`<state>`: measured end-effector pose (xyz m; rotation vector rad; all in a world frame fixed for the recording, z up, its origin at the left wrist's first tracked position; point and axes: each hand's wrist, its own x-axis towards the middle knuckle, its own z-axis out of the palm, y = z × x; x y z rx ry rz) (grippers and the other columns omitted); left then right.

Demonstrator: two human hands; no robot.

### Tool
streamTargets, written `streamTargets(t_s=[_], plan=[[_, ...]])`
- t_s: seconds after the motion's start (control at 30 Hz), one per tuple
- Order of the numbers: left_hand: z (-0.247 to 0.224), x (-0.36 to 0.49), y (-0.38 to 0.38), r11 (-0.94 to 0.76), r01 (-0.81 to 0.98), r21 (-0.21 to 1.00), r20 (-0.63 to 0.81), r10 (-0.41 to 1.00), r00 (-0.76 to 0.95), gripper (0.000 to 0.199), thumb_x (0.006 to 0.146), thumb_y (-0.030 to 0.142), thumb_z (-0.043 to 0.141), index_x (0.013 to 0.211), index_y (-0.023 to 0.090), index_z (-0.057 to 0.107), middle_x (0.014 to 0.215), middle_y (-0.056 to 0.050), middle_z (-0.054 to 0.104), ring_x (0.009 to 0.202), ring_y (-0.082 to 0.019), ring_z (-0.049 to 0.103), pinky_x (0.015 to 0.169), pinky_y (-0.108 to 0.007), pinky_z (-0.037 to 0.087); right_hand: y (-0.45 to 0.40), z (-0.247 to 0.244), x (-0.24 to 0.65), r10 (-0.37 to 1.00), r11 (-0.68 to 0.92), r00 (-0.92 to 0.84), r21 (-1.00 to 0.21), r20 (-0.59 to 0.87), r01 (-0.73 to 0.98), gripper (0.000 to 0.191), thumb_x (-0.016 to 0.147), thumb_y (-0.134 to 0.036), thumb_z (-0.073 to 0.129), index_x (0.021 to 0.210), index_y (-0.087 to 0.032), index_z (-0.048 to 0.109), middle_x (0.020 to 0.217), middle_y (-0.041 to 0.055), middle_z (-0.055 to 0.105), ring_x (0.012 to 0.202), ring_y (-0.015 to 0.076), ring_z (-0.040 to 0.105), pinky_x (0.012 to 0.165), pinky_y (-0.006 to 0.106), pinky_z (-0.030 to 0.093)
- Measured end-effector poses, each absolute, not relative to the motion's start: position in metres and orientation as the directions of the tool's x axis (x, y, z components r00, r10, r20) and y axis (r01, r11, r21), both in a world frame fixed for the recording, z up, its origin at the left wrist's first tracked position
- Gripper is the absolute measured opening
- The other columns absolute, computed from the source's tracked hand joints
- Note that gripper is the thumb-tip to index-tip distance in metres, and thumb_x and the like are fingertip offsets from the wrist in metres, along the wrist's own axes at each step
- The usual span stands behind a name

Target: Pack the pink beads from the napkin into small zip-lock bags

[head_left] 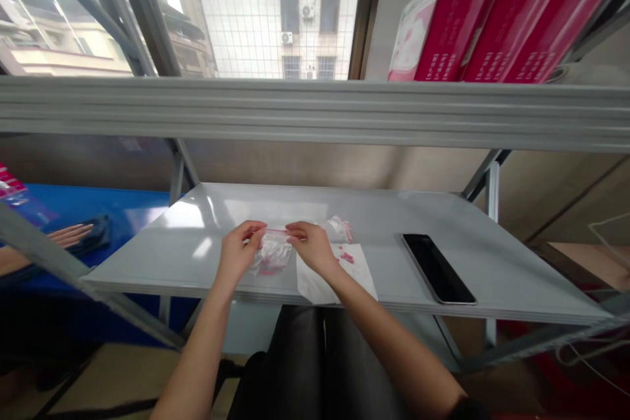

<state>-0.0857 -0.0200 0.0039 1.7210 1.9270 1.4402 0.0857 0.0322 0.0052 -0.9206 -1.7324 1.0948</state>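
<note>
Both hands pinch the red-edged top of a small clear plastic bag (pixel 273 251) above the grey shelf table. My left hand (pixel 241 246) grips its left corner with thumb and fingers, and my right hand (pixel 311 243) grips its right corner. Low in the bag area some pink bits show. A sheet of white paper (pixel 361 269) lies under and beside my right wrist, with several small pink pieces (pixel 347 257) on it. Another clear bag with a red edge (pixel 338 228) lies just behind the paper.
A black tablet or phone (pixel 438 269) lies right of the paper. A metal beam (pixel 315 111) crosses above the table, with red boxes (pixel 457 20) on it at the right. At the far left, another person's hand (pixel 69 236) rests over a blue table (pixel 132 200).
</note>
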Motion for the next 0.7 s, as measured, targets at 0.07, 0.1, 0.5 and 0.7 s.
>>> streamTargets(t_s=[0.07,0.1,0.5,0.7], plan=[[-0.005,-0.091,-0.002,-0.118,0.714,0.69,0.462,0.832,-0.308,0.023,0.083,0.027,0.053,0.096,0.016,0.069,0.085,-0.009,0.075,0.069,-0.022,0.07,0.067,-0.035,0.059,0.043,0.0,0.095,0.89,0.379,-0.348,-0.901,0.294,0.209,0.028,0.073,-0.002,0.058,0.09,-0.018,0.074,0.098,0.0089,0.079,0.085,0.0221,0.075,0.082,0.036,0.058],[-0.008,-0.091,0.004,-0.108,0.742,0.662,0.474,0.826,-0.303,0.025,0.082,0.025,0.054,0.099,0.014,0.068,0.089,-0.011,0.076,0.074,-0.025,0.071,0.072,-0.04,0.059,0.047,-0.002,0.103,0.889,0.395,-0.345,-0.885,0.301,0.246,0.031,0.073,-0.001,0.055,0.091,-0.018,0.074,0.101,0.0087,0.079,0.089,0.0224,0.075,0.085,0.037,0.058],[-0.004,0.005,0.058,-0.436,0.835,0.336,0.274,0.893,0.356,0.025,0.093,0.031,0.065,0.113,0.017,0.066,0.12,-0.008,0.067,0.111,-0.024,0.063,0.097,-0.047,0.052,0.082,-0.02,0.191,0.888,0.45,-0.365,-0.695,0.281,0.56,0.067,0.066,0.009,0.042,0.126,-0.014,0.061,0.114,0.0134,0.076,0.111,0.0254,0.068,0.103,0.04,0.046],[-0.004,0.017,0.073,-0.353,0.872,0.34,0.131,0.936,0.328,0.028,0.096,0.033,0.06,0.12,0.018,0.062,0.123,-0.009,0.064,0.103,-0.022,0.065,0.089,-0.044,0.056,0.079,-0.027,0.192,0.87,0.477,-0.386,-0.719,0.306,0.505,0.066,0.066,0.008,0.043,0.125,-0.016,0.062,0.113,0.0112,0.076,0.108,0.0232,0.069,0.1,0.036,0.048]])
